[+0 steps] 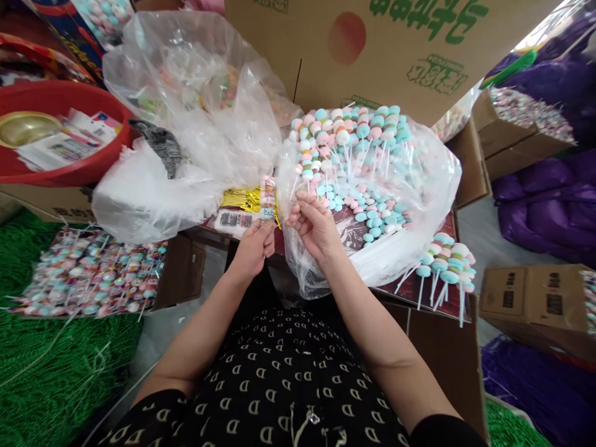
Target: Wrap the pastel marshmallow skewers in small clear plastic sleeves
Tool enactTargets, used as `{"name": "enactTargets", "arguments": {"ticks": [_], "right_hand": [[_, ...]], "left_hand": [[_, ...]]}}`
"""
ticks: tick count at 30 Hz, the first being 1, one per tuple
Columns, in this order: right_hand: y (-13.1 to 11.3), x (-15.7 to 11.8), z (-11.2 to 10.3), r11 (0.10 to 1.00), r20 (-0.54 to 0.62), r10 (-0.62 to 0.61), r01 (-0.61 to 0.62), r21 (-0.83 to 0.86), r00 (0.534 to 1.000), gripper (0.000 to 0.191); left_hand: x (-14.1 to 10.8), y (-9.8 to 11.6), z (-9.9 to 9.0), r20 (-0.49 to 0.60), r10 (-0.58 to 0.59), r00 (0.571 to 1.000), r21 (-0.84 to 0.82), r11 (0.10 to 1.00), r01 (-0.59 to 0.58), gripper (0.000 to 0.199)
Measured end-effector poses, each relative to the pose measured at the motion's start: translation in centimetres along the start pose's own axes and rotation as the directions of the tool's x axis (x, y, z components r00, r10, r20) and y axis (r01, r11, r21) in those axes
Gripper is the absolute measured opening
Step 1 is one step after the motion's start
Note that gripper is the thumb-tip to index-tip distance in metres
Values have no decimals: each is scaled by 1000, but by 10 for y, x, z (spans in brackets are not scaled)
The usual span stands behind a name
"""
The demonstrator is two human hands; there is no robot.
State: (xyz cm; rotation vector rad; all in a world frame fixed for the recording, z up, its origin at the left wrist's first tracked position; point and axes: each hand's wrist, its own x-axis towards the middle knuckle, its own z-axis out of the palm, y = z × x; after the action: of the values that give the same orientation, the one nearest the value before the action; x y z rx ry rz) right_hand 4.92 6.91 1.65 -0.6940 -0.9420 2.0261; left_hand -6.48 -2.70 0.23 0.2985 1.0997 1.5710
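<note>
My left hand (255,249) pinches the lower end of a clear printed wrapper (268,197) with pink and orange colours showing, held upright. Just to its right, my right hand (317,228) has thumb and fingertips pressed together; whatever is between them is too small to make out. Beyond the right hand, marshmallow skewers (342,138) in pink, blue and white lie piled on an open clear plastic bag (428,167). Loose marshmallow pieces (372,214) are scattered in front of them. Behind my left hand are gold twist ties (242,197) and a white packet (233,221).
A large cardboard box (298,43) stands behind the table. To the left are a red basin (112,149), a bulging plastic bag (195,124) and a carton of wrapped skewers (179,270). More skewers (447,264) lie at the table's right corner, near purple sacks (549,205).
</note>
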Motion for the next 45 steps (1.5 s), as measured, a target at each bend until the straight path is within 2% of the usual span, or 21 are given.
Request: {"name": "enactTargets", "arguments": {"ticks": [4,10,13,17,20,23,27,31,33,35,38,41,45], "right_hand": [[5,-21,-2,998,83,66,-68,10,994,28],[17,-36,-11,1000,-12,-19,19,-8,1000,28],[20,-41,-16,997,-53,-70,68,-37,996,27],[23,-47,-23,981,-81,-143,130,-147,986,28],[24,-53,-28,899,-102,-281,225,-376,954,23],[23,-58,-33,790,-111,-347,227,-570,931,19],[22,-62,-36,715,-117,-378,210,-666,918,17],[17,-65,-36,619,-83,-443,238,-748,892,16],[16,-66,-37,599,-77,-450,237,-764,889,18],[16,-66,-38,617,-87,-433,225,-754,897,21],[17,-65,-41,769,-86,-315,201,-607,945,26],[15,-66,-44,922,16,-128,126,-366,992,26],[7,-68,-51,965,184,68,-18,-262,981,34]], "left_hand": [[-3,-9,12,33,-22,999,35,999,21,30],[-11,-17,22,83,-6,997,42,999,2,15],[-13,-22,25,87,28,996,32,999,-31,21],[-11,-29,28,34,56,998,17,998,-57,34],[-9,-32,29,-11,47,999,14,999,-46,36],[-8,-32,30,-5,52,999,35,998,-51,38],[-12,-29,34,43,24,999,29,999,-25,38],[-17,-24,36,136,-142,980,14,990,142,38],[-19,-23,36,187,-193,963,-7,980,198,38],[-22,-23,34,241,-214,947,-27,973,227,37],[-25,-21,32,309,-256,916,-36,959,281,39],[-29,-19,32,363,-325,873,-31,933,360,44],[-33,-18,34,435,-383,815,-32,898,439,46]]}}
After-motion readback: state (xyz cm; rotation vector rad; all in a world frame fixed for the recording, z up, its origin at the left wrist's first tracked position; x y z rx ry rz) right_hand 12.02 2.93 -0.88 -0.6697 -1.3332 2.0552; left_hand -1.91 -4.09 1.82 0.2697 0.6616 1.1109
